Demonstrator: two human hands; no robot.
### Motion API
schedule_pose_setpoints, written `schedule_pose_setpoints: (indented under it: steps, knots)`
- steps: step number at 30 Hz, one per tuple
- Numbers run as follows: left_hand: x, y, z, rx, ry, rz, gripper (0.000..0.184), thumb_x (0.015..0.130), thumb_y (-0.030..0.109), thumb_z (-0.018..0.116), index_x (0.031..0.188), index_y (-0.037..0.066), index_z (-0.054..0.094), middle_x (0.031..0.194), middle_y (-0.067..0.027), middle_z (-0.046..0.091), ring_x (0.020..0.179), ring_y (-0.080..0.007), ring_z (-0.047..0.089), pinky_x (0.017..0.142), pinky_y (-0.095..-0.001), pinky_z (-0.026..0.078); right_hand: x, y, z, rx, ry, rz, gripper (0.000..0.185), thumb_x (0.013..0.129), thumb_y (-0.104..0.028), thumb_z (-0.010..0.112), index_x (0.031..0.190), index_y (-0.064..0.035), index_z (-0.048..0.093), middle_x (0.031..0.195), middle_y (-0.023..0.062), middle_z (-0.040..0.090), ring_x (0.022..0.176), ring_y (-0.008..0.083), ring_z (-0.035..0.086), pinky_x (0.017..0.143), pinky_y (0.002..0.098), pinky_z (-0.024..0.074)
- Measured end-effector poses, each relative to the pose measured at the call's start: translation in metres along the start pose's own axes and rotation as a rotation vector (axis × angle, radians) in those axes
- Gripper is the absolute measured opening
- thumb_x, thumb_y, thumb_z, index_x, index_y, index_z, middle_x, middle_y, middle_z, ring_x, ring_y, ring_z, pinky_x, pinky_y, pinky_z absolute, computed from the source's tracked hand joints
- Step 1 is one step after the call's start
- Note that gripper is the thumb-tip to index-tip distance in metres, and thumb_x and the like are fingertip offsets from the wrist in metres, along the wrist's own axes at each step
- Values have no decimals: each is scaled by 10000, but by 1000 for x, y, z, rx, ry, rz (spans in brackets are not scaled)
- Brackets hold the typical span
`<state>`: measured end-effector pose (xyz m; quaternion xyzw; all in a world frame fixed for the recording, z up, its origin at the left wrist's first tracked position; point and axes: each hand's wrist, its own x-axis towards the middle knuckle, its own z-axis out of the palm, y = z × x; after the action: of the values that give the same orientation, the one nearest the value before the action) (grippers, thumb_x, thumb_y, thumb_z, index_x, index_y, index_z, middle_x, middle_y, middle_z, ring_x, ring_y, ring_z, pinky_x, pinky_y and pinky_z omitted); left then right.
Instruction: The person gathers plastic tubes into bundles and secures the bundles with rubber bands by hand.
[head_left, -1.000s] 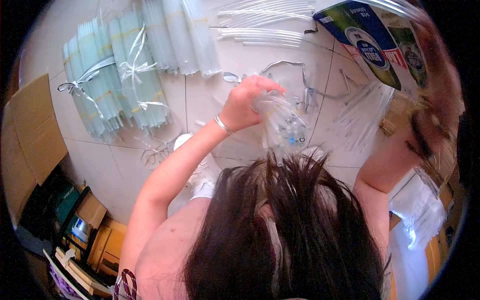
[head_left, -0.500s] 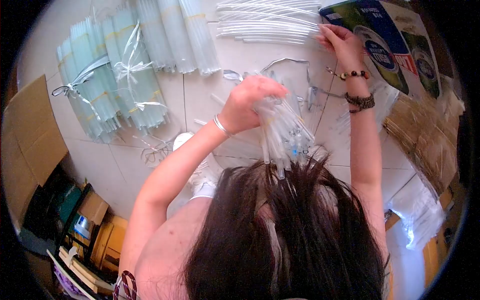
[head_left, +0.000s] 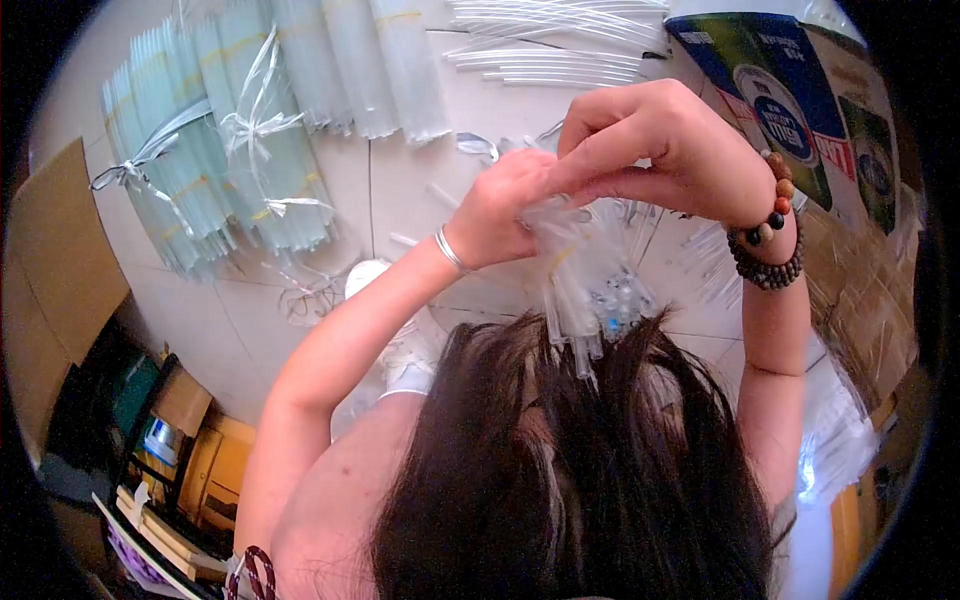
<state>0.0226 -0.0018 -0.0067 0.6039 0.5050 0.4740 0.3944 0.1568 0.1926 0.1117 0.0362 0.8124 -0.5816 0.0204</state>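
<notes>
My left hand [head_left: 497, 212], a silver bangle at its wrist, is closed around a bundle of thin clear plastic tubes [head_left: 572, 290]. The tubes slant down toward my hair, and a yellow band shows among them. My right hand [head_left: 650, 150], with beaded bracelets, is bent over the top of the bundle. Its thumb and fingers are pinched together against my left hand's fingertips. Whatever sits in that pinch is hidden. Beyond the hands, long thin clear rods [head_left: 560, 66] lie loose on the floor.
Tied bundles of clear tubes [head_left: 205, 140] lie at the far left on the tiled floor [head_left: 400, 170]. A printed green and blue carton [head_left: 780, 110] stands at the right. Cardboard [head_left: 65, 260] and a small shelf [head_left: 180, 440] are at the left. My white shoe [head_left: 400, 340] is below.
My right hand has come back from the loose rods by the carton to the top of the bundle in my left hand. The bundle has shifted slightly right and down.
</notes>
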Motion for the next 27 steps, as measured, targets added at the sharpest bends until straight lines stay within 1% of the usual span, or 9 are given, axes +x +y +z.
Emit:
schedule_pose_setpoints:
  steps: [2, 6, 12, 15, 18, 21, 24, 26, 27]
  knots:
    - [1, 4, -1, -64, -3, -55, 643, 622, 49, 828, 1240, 94, 655, 1175, -109, 675, 1114, -340, 619, 953, -435, 493, 5, 1, 2, -14, -21, -21, 212, 800, -93, 756, 1011, -97, 768, 872, 109, 660, 780, 292, 646, 706, 363, 523]
    - [5, 2, 3, -85, 13, 1, 601, 632, 70, 836, 1205, 96, 658, 1172, -99, 673, 1112, -344, 618, 949, -435, 489, 10, 4, 9, -8, -29, -66, 191, 775, -79, 742, 964, -90, 763, 861, 112, 656, 764, 302, 644, 685, 371, 523]
    - [3, -1, 4, -62, 12, -2, 514, 671, 107, 836, 1157, 103, 668, 1170, -80, 676, 1102, -329, 626, 943, -428, 486, 10, -4, 14, -162, 28, -33, 101, 766, -77, 736, 866, -76, 727, 747, 90, 644, 686, 309, 644, 640, 380, 525]
    - [4, 1, 4, -45, 4, -6, 493, 683, 116, 834, 1148, 101, 670, 1157, -74, 681, 1095, -316, 631, 946, -426, 487, 8, -12, 4, -304, -32, -76, 169, 771, -14, 766, 926, -78, 748, 771, 75, 670, 688, 276, 652, 622, 338, 520]
    - [9, 5, 2, -6, 14, 10, 481, 686, 115, 832, 1141, 99, 676, 1143, -66, 687, 1083, -300, 638, 963, -420, 491, 1, -28, -11, -173, 64, -83, 163, 770, -12, 772, 924, -58, 746, 791, 83, 690, 693, 269, 669, 612, 335, 523]
    - [11, 6, 2, 31, 40, 13, 479, 672, 105, 829, 1130, 106, 691, 1131, -52, 695, 1069, -283, 645, 974, -406, 498, -13, -68, -44, -246, 62, 1, 159, 786, -3, 763, 944, -10, 748, 847, 120, 721, 740, 239, 701, 640, 327, 549]
    - [14, 5, 5, 16, 53, 12, 512, 617, 54, 818, 1113, 121, 712, 1116, -29, 710, 1039, -263, 658, 943, -376, 519, -57, -105, -93, -527, -38, 3, 324, 830, 14, 713, 1150, 5, 666, 1009, 126, 727, 850, 238, 708, 753, 381, 567]
    - [17, 7, 4, 10, 55, 66, 381, 739, 58, 783, 1104, 84, 677, 1085, -68, 723, 995, -257, 680, 901, -361, 541, -96, -125, -112, -525, 82, -17, 280, 874, 2, 692, 1149, 19, 647, 1005, 138, 724, 828, 216, 693, 718, 354, 563]
    - [19, 7, 3, 5, 57, 93, 317, 800, 60, 765, 1099, 66, 660, 1070, -87, 729, 973, -254, 692, 880, -353, 551, -124, -123, -124, -399, 230, -108, 203, 885, -9, 698, 1081, 33, 667, 942, 153, 724, 741, 199, 679, 632, 311, 561]
